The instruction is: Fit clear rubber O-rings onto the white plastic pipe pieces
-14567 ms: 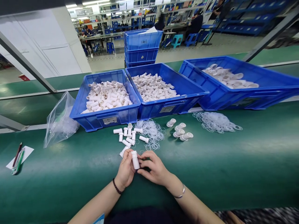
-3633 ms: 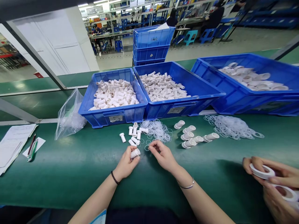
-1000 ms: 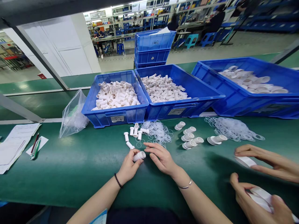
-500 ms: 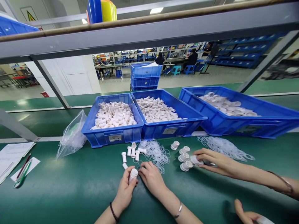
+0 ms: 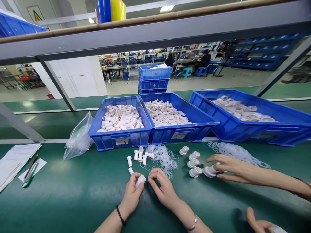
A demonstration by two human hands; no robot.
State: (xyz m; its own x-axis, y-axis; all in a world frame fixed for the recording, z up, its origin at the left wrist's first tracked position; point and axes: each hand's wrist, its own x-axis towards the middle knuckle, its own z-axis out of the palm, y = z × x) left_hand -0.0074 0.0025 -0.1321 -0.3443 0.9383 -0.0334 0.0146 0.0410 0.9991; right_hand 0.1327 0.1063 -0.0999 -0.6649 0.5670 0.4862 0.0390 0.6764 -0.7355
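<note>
The green conveyor belt point(image 5: 73, 194) is carrying everything, and the heap of clear rubber rings point(image 5: 164, 158) near its middle is serving as the landmark. Behind that heap, 3 blue crates are sitting side by side: the widest crate point(image 5: 245, 129) back and to the right, the middle crate point(image 5: 179, 134) directly behind, and the left crate point(image 5: 121, 140) back and to the left, all holding white plastic fittings. A clear plastic bag point(image 5: 79, 139) is lying well to the left of the heap. Right of the heap, a co-worker's hand point(image 5: 230, 168) is touching a flanged white sleeve point(image 5: 210, 171). Just in front of the heap, the person's left hand point(image 5: 132, 197) is gripping a small white tube fitting point(image 5: 140, 180), fingers curled around it. The right hand point(image 5: 164, 191) is closing beside it, fingertips pinched at the heap's near edge; whether it is holding a ring cannot be told.
</note>
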